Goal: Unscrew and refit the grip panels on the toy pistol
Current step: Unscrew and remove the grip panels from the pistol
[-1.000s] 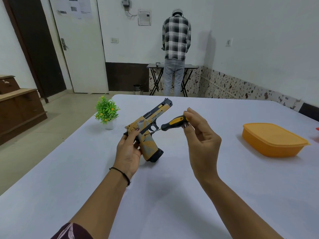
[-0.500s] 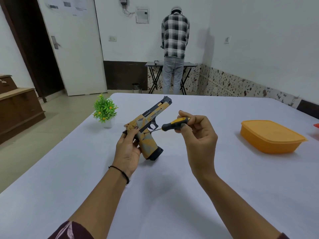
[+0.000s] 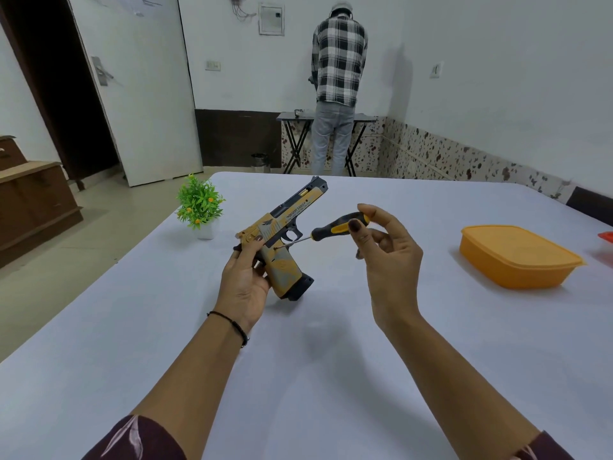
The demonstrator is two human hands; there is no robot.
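Your left hand (image 3: pixel 245 283) grips the toy pistol (image 3: pixel 282 234) from behind, fingers wrapped round the back of the frame and thumb laid on the rear of the slide. The muzzle tilts up and away toward the far right, over the middle of the white table (image 3: pixel 298 376). The butt hangs low over the cloth, though you cannot tell from here whether it touches. The tan and grey grip panel (image 3: pixel 282 270) faces right. Your right hand (image 3: pixel 388 257) pinches the black and yellow screwdriver (image 3: pixel 335 227) by its handle between thumb and fingertips. Its thin shaft slants down to the left, and its tip meets the top of that panel, just behind the trigger guard. A small potted plant (image 3: pixel 199 205) stands at the table's left edge, and a lidded orange container (image 3: pixel 517 257) sits well apart on the right. At the far wall a person (image 3: pixel 338 61) in a checked shirt stands, back turned, at a folding table (image 3: pixel 292 116).
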